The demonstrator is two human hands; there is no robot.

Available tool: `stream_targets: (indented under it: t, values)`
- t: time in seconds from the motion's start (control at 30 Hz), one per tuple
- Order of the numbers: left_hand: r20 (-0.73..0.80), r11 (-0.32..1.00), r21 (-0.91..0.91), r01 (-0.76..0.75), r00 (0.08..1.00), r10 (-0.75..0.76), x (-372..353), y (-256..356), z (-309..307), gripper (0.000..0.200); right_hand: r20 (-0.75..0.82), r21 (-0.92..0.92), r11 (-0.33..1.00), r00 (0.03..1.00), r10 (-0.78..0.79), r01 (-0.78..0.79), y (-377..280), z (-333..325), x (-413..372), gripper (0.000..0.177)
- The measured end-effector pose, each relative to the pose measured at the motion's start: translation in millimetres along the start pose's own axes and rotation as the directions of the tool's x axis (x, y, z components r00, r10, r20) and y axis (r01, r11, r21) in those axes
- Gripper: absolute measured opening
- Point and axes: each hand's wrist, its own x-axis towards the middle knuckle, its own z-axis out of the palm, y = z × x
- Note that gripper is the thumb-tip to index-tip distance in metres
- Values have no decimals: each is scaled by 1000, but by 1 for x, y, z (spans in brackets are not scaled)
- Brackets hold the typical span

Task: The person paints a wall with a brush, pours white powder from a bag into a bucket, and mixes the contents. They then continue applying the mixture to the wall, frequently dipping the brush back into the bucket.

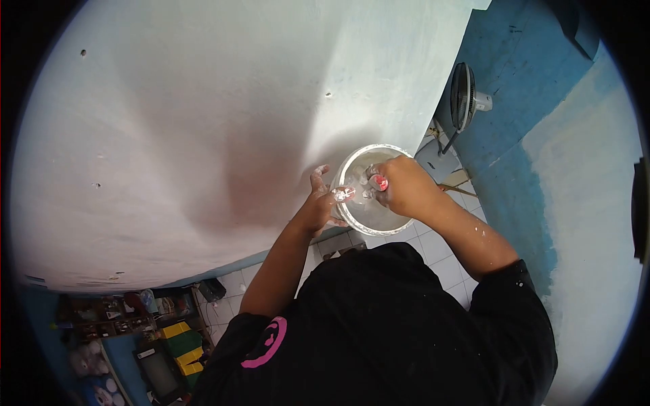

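A round white bucket (pixel 347 169) with paint-smeared rim is in front of me, close to the wall. My left hand (pixel 328 198) grips its left side, thumb over the rim and fingers outside; white paint-like smears coat the fingertips. Inside the bucket, my right hand (pixel 405 183) is closed round a tool with a red handle end (pixel 381 183). The tool's working end is hidden, so its kind cannot be told. Greyish-white material shows at the bottom of the bucket.
A pale wall (pixel 203 88) with small holes fills the left and middle. A standing fan (pixel 464 98) is beyond the bucket near a blue wall (pixel 501 122). White floor tiles (pixel 443 267) lie below. Cluttered shelves (pixel 108 314) are at lower left.
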Motion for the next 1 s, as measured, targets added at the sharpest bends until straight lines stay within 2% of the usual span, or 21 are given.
stream_targets:
  t: [0.1, 0.2, 0.23, 0.3, 0.33, 0.4, 0.47, 0.5, 0.6, 0.7, 0.8, 0.83, 0.9, 1.0]
  values:
    - [-13, 1000, 20, 16, 1000, -16, 0, 3, 6, 92, 102, -99, 995, 994, 43, -33, 6, 8, 5, 25]
    - [-8, 999, 19, 38, 999, -38, 4, 4, 6, 83, 34, -114, 993, 999, 31, -27, 7, 3, 1, 23]
    - [-2, 999, 11, 51, 999, -51, 4, 4, 5, 78, -19, 0, 999, 999, 44, -44, 8, -5, -4, 22]
    - [-7, 1000, -3, 28, 1000, -28, 5, 8, 1, 87, -115, 225, 973, 990, 82, -54, 15, -32, -20, 20]
    - [-9, 1000, -13, 13, 1000, -13, 5, 10, -1, 92, -137, 421, 906, 985, 107, -40, 21, -43, -26, 20]
    - [24, 998, -55, -31, 999, 32, 3, 8, -3, 90, -168, 745, 667, 973, 161, 18, 32, -64, -40, 21]
    - [44, 995, -67, -79, 996, 82, 5, 5, -6, 88, -165, 936, 352, 902, 398, 16, 52, -57, -49, 24]
    - [50, 992, -49, -114, 992, 116, 7, 5, -7, 87, -145, 982, 178, 855, 498, 63, 65, -52, -51, 26]
    - [94, 983, -73, -169, 980, 176, 16, 1, -10, 81, -110, 948, -253, 944, 310, 193, 88, -39, -60, 26]
    - [116, 986, -104, -129, 983, 141, 18, 1, -7, 79, -143, 853, -453, 951, 275, 259, 82, -34, -57, 26]
    - [191, 985, -72, -159, 967, 170, 24, 3, -7, 80, -248, 734, -528, 893, 376, 427, 55, -43, -46, 29]
    - [198, 982, -93, -165, 963, 181, 26, 4, -8, 81, -267, 734, -503, 875, 404, 457, 43, -49, -44, 30]
    - [203, 978, -143, -154, 962, 181, 29, 6, -7, 84, -286, 731, -520, 890, 354, 442, 37, -63, -42, 30]
    - [226, 983, -117, -139, 960, 163, 28, 17, -5, 84, -336, 714, -523, 883, 327, 466, 23, -75, -38, 26]
